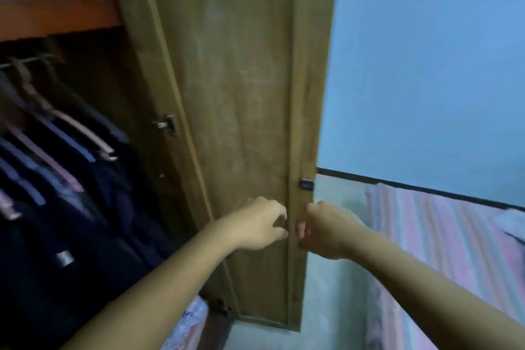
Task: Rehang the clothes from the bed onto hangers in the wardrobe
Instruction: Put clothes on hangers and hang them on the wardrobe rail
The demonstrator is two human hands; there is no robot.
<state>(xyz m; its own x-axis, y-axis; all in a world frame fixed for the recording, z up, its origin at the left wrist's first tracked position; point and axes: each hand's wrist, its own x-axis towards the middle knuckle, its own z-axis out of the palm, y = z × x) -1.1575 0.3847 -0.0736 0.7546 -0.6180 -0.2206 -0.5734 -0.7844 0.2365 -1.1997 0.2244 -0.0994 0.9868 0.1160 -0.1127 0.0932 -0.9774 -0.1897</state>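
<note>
Both hands meet at the open wardrobe door (244, 111): left hand (257, 224) loosely curled, empty grip; right hand (326, 231) grips the door's edge; hangers (65, 133) at 9 o'clock.

A: From where was the single view taken?
B: From the person's head, facing forward and slightly down, close to an open wardrobe door (241, 122) that filled the middle of the frame.
A: What framed it?
B: The wardrobe's inside (71, 150) lay at the left, a blue wall (426, 65) and a striped bed (443, 236) at the right; both forearms entered from the bottom edge. No second view shared the scene.
</note>
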